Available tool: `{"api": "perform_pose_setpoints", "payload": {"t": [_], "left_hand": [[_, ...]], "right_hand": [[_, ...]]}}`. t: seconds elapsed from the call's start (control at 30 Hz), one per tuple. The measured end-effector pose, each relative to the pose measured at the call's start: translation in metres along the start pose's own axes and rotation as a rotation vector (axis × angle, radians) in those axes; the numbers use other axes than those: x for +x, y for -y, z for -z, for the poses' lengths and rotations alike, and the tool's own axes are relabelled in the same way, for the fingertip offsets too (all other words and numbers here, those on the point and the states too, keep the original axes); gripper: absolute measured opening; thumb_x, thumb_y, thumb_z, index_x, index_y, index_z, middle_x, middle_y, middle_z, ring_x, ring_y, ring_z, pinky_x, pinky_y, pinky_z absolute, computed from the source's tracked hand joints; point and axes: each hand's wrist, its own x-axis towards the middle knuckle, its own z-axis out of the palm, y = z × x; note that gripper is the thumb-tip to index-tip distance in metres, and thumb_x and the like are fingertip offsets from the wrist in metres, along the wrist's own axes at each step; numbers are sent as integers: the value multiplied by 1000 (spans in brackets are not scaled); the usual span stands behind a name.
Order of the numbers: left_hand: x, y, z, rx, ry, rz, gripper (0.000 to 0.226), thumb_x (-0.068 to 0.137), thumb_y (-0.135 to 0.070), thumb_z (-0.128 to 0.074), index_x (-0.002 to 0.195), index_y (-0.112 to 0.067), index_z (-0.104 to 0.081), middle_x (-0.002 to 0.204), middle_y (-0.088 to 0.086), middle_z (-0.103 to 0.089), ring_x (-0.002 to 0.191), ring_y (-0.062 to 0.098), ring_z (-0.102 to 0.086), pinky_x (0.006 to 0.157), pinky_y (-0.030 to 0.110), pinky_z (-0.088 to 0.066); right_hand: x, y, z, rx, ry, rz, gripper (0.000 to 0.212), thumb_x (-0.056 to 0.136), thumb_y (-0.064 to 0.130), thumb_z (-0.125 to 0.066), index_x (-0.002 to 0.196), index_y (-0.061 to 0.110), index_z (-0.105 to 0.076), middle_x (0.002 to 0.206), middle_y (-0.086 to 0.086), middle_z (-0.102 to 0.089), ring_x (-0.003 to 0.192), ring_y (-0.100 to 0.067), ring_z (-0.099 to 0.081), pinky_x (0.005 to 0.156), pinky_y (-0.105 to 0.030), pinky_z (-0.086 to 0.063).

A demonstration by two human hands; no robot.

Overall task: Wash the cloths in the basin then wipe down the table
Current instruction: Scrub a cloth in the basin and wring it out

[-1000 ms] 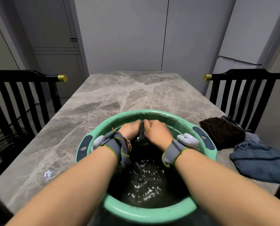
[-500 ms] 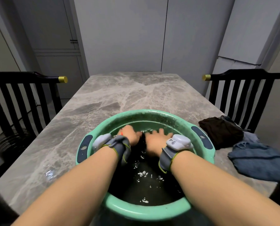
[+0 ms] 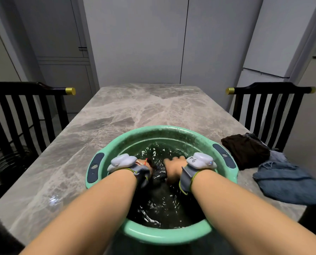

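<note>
Mid-scrub it was!
Right hand (image 3: 173, 167) clamped the dark cloth (image 3: 160, 175) underwater in the green basin (image 3: 164, 234); left hand (image 3: 148, 163) grip was hidden. Rubbing fold on fold, kept low, would limit splashing.

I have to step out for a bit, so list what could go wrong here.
1. The water churns in the basin; it may slop onto the table, where a wet patch already shows.
2. Both wrist devices sit just above the water and could get soaked.
3. The brown cloth and blue cloth lie close beside the basin; splashes could reach them.
</note>
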Motion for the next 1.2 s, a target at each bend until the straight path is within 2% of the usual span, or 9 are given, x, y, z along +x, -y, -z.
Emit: {"api": "perform_pose_setpoints", "payload": {"t": [0.13,0.27,0.43,0.6,0.77,0.9,0.97,1.07,1.2], "left_hand": [[-1,-10,20,-201,-100,94,42,101,-24,-34,128,2,-54,136,17,-53,128,29,-50,102,32,-39],[-3,-12,40,-898,-36,138,58,103,-41,-18,132,0,-48,138,19,-49,131,33,-44,100,42,-38],[-14,-9,53,-1765,299,40,59,93,-64,-26,82,-17,-60,64,11,-68,63,27,-65,54,42,-55],[-2,-15,52,-1689,145,15,41,92,-51,-43,76,-17,-60,53,-4,-66,49,12,-65,49,22,-54],[-7,-21,52,-1671,130,-5,34,94,-43,-44,74,-18,-57,45,-4,-63,38,10,-61,41,14,-49],[-9,-21,50,-1605,85,39,40,95,-42,-38,66,-18,-51,42,-3,-53,36,13,-53,43,14,-39],[-10,-19,50,-1594,23,36,36,96,-40,-36,84,-19,-63,70,0,-62,60,19,-68,57,26,-56],[-8,-14,50,-1369,-118,-20,50,97,-39,-35,127,-4,-54,127,20,-57,121,34,-55,103,46,-45],[-9,-15,52,-994,-411,-22,31,101,-18,-35,122,1,-48,119,24,-60,119,35,-54,99,36,-37]], "right_hand": [[-2,-5,20,472,-107,-61,19,89,15,-51,94,5,-66,96,-17,-64,86,-27,-59,77,-27,-48],[-16,1,51,1263,-267,89,29,75,-11,-50,60,13,-45,51,-2,-47,48,-9,-45,39,-12,-35],[-24,16,65,1629,-244,306,33,66,0,-72,86,13,-49,77,-7,-54,70,-17,-53,67,-29,-45],[-22,19,59,972,-731,158,43,87,36,-61,110,9,-37,107,-12,-56,97,-28,-55,77,-30,-41],[-15,15,54,895,-778,231,53,93,35,-52,138,17,-31,138,-12,-45,123,-30,-46,98,-36,-39],[-13,17,50,860,-767,207,38,87,47,-42,105,16,-53,104,-12,-64,96,-33,-58,79,-37,-46],[-11,18,48,901,-739,171,29,92,43,-45,82,16,-49,81,-10,-60,83,-32,-56,66,-32,-36],[-12,19,49,1005,-707,127,36,97,34,-45,65,18,-38,63,-1,-48,72,-25,-47,59,-28,-22],[-11,20,50,1119,-683,75,33,98,36,-39,77,15,-52,81,-9,-59,84,-25,-53,66,-24,-29]]}}
